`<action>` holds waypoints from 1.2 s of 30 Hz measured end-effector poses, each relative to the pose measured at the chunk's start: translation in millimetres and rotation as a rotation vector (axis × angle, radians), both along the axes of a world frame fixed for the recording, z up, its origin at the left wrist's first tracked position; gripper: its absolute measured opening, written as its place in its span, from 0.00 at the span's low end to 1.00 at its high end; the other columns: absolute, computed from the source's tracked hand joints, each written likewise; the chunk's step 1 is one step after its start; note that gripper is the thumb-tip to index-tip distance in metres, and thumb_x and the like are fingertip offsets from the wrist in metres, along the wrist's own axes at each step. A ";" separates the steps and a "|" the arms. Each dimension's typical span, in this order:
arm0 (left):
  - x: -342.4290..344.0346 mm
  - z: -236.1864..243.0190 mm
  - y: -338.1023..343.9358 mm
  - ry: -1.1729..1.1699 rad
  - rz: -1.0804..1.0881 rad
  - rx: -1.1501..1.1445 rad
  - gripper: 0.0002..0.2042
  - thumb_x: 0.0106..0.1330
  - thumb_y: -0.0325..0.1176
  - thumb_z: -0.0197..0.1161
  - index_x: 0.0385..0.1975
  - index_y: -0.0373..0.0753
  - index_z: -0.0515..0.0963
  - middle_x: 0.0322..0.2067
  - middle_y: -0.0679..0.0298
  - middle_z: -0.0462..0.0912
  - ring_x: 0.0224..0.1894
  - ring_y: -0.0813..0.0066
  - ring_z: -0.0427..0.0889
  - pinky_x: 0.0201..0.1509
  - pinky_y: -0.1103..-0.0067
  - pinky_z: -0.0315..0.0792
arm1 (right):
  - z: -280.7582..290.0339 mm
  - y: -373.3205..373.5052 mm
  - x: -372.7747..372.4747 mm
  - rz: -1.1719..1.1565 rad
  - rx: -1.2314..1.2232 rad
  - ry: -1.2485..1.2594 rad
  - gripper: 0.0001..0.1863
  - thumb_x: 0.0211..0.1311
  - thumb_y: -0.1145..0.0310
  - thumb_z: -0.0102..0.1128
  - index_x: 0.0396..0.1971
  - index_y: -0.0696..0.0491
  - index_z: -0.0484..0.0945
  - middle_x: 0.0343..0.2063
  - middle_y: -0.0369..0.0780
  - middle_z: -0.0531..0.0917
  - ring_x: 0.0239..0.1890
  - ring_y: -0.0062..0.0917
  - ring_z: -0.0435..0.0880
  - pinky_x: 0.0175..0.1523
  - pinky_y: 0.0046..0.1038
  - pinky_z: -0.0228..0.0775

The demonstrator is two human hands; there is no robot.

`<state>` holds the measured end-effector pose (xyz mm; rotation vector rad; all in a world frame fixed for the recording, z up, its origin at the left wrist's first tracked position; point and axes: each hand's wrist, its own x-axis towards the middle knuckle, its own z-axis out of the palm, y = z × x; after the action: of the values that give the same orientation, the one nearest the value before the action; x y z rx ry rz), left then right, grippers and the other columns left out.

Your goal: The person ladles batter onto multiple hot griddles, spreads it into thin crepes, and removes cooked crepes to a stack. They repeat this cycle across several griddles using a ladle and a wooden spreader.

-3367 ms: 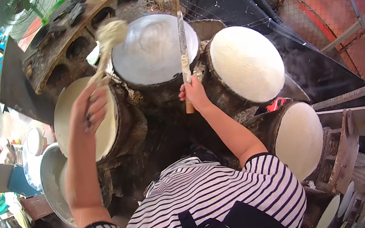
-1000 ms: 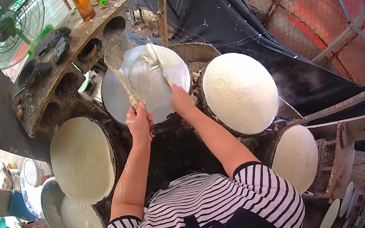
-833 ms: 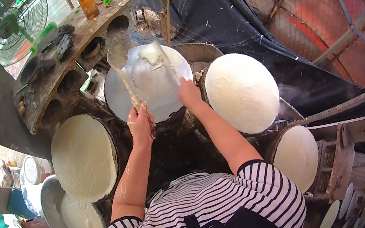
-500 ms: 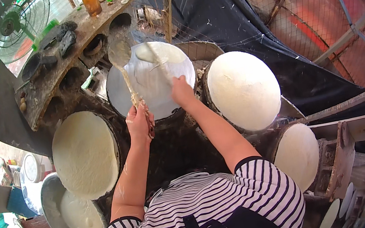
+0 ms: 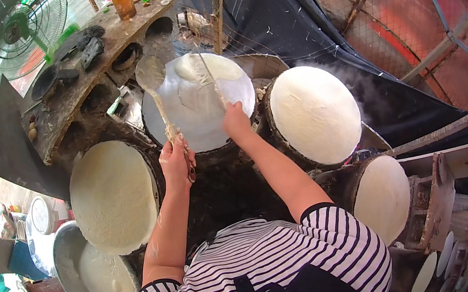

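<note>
My left hand (image 5: 174,163) grips the batter-crusted handle of a ladle (image 5: 150,73), whose round bowl hangs over the left rim of the central griddle (image 5: 189,119). In my right hand (image 5: 236,122) is a long, thin spatula (image 5: 209,74), seen nearly edge-on, reaching to the far part of the same griddle. A patch of pale wet batter (image 5: 224,68) lies there, touching or just under the spatula's tip; I cannot tell which. The rest of that round surface shows a thin whitish film. Both hands are closed round their handles.
Round griddles covered with pale sheets stand at left (image 5: 112,197), right (image 5: 315,115) and lower right (image 5: 382,201); the right one steams. A metal basin (image 5: 63,267) holds batter at lower left. Beyond are a sooty ledge (image 5: 102,63), an amber bottle (image 5: 122,2) and a fan (image 5: 14,34).
The spatula has swung rightward and now shows edge-on beside the batter patch. My right hand has shifted slightly right and nearer. The ladle has stayed almost in place.
</note>
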<state>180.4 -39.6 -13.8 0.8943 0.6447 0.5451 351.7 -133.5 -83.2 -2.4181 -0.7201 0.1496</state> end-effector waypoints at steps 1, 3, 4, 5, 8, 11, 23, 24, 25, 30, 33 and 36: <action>-1.1 0.1 -0.2 0.001 0.001 -0.007 0.07 0.65 0.34 0.55 0.29 0.39 0.70 0.20 0.70 0.69 0.12 0.81 0.65 0.12 0.83 0.60 | -0.2 -2.3 2.5 -0.033 -0.010 0.009 0.14 0.53 0.76 0.46 0.42 0.60 0.68 0.39 0.52 0.68 0.33 0.51 0.76 0.39 0.45 0.71; -2.2 0.1 -0.3 0.003 0.003 -0.021 0.07 0.65 0.34 0.55 0.30 0.39 0.71 0.21 0.70 0.69 0.12 0.81 0.65 0.12 0.84 0.60 | -11.0 10.8 -4.0 0.009 -0.005 0.006 0.14 0.53 0.75 0.45 0.41 0.60 0.68 0.39 0.53 0.69 0.33 0.51 0.76 0.39 0.45 0.70; -3.5 -1.7 0.8 -0.006 0.015 -0.012 0.07 0.65 0.34 0.55 0.30 0.39 0.71 0.21 0.70 0.69 0.12 0.81 0.65 0.12 0.84 0.60 | -15.7 16.6 -8.0 0.034 -0.002 0.007 0.14 0.53 0.75 0.45 0.41 0.59 0.69 0.38 0.53 0.69 0.33 0.51 0.76 0.39 0.45 0.70; -4.4 -4.6 2.3 -0.014 0.026 -0.002 0.07 0.65 0.35 0.55 0.31 0.39 0.71 0.21 0.70 0.69 0.12 0.81 0.65 0.12 0.84 0.60 | -19.7 15.8 -10.2 0.072 0.014 0.006 0.13 0.54 0.75 0.45 0.40 0.59 0.69 0.38 0.54 0.69 0.33 0.51 0.76 0.39 0.46 0.70; -9.6 -4.1 7.3 -0.025 0.040 0.025 0.07 0.66 0.35 0.55 0.31 0.39 0.72 0.21 0.70 0.69 0.13 0.81 0.66 0.13 0.84 0.60 | -17.9 13.5 -2.2 0.119 0.047 -0.027 0.11 0.55 0.74 0.44 0.38 0.58 0.70 0.37 0.54 0.70 0.34 0.51 0.76 0.40 0.46 0.69; -13.0 -3.1 6.0 -0.026 0.044 0.019 0.06 0.66 0.35 0.54 0.32 0.39 0.72 0.21 0.70 0.69 0.13 0.81 0.66 0.13 0.84 0.61 | 3.7 1.2 38.9 0.022 0.007 -0.061 0.11 0.55 0.74 0.44 0.37 0.58 0.71 0.37 0.54 0.70 0.34 0.51 0.76 0.40 0.46 0.70; -6.7 6.7 -1.4 -0.031 0.097 0.009 0.07 0.66 0.35 0.54 0.35 0.38 0.71 0.22 0.69 0.70 0.14 0.82 0.66 0.13 0.85 0.61 | -17.7 6.0 19.7 0.330 0.028 0.042 0.12 0.54 0.73 0.45 0.38 0.55 0.73 0.38 0.52 0.72 0.39 0.49 0.75 0.44 0.44 0.69; -8.4 6.3 -1.9 -0.038 0.102 0.006 0.08 0.66 0.36 0.54 0.36 0.38 0.71 0.23 0.69 0.71 0.14 0.82 0.66 0.13 0.85 0.61 | -17.1 -1.3 23.2 0.334 0.058 0.031 0.11 0.54 0.72 0.46 0.38 0.54 0.73 0.37 0.52 0.72 0.38 0.49 0.75 0.44 0.43 0.68; -7.9 9.5 -3.3 -0.041 0.113 -0.002 0.07 0.66 0.36 0.55 0.35 0.38 0.71 0.22 0.69 0.71 0.14 0.82 0.67 0.13 0.85 0.61 | -13.9 -5.1 30.8 0.343 0.089 0.011 0.11 0.54 0.71 0.46 0.37 0.54 0.74 0.36 0.52 0.73 0.38 0.48 0.74 0.43 0.43 0.68; -12.2 18.2 -14.9 0.010 0.146 -0.037 0.07 0.66 0.35 0.55 0.34 0.39 0.73 0.22 0.70 0.71 0.13 0.82 0.67 0.12 0.85 0.61 | -4.3 22.8 83.6 0.212 -0.060 0.003 0.12 0.55 0.71 0.46 0.39 0.54 0.73 0.38 0.52 0.72 0.40 0.48 0.75 0.45 0.42 0.68; -14.8 15.0 -15.4 -0.009 0.160 -0.014 0.08 0.66 0.36 0.55 0.37 0.39 0.73 0.22 0.70 0.71 0.13 0.83 0.67 0.12 0.85 0.61 | -8.5 25.9 79.7 0.339 -0.094 0.027 0.13 0.55 0.70 0.46 0.40 0.53 0.73 0.39 0.51 0.72 0.41 0.47 0.75 0.46 0.42 0.68; -18.5 19.5 -15.8 0.011 0.194 -0.015 0.09 0.66 0.36 0.55 0.39 0.38 0.73 0.22 0.70 0.71 0.13 0.83 0.66 0.12 0.85 0.61 | -20.1 11.2 58.5 0.494 -0.074 0.034 0.14 0.55 0.69 0.46 0.41 0.52 0.74 0.39 0.51 0.72 0.41 0.47 0.75 0.46 0.42 0.69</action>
<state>162.0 -55.3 5.6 0.8253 0.7492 0.7088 410.2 -122.4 -103.3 -2.2525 -1.3034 0.4188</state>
